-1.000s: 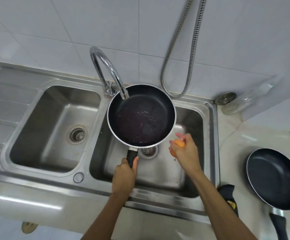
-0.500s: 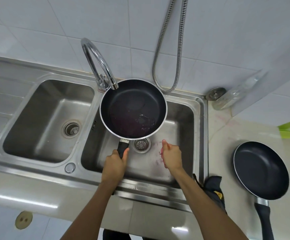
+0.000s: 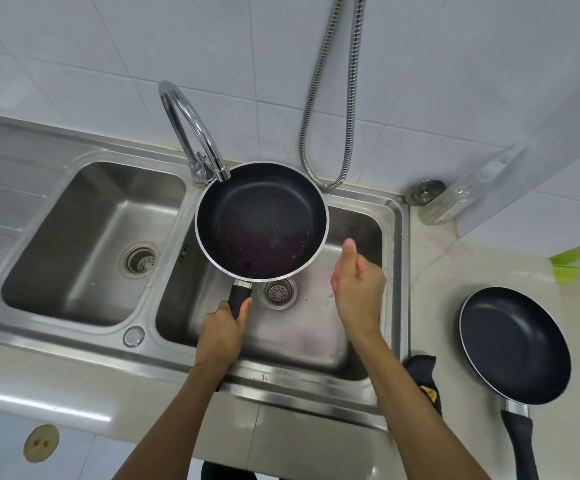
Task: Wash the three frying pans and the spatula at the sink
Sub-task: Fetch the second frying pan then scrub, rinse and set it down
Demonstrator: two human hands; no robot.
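Observation:
A small black frying pan with a silver rim hangs over the right basin, just under the tap's spout. A little dark liquid lies in its bottom. My left hand grips its black handle. My right hand hovers to the right of the pan, back toward me, thumb pointing up and fingers curled out of sight. A second black frying pan rests on the counter at the right, handle toward me. No spatula or third pan is in view.
The left basin has a drain and a ribbed drainboard beside it. A metal hose loops down the tiled wall. A dark cloth lies at the sink's right front corner. A clear plastic item leans in the back corner.
The orange thing seen in my right hand a second ago no longer shows. That hand dipped, then rose beside the pan with thumb up. The pan stays under the tap.

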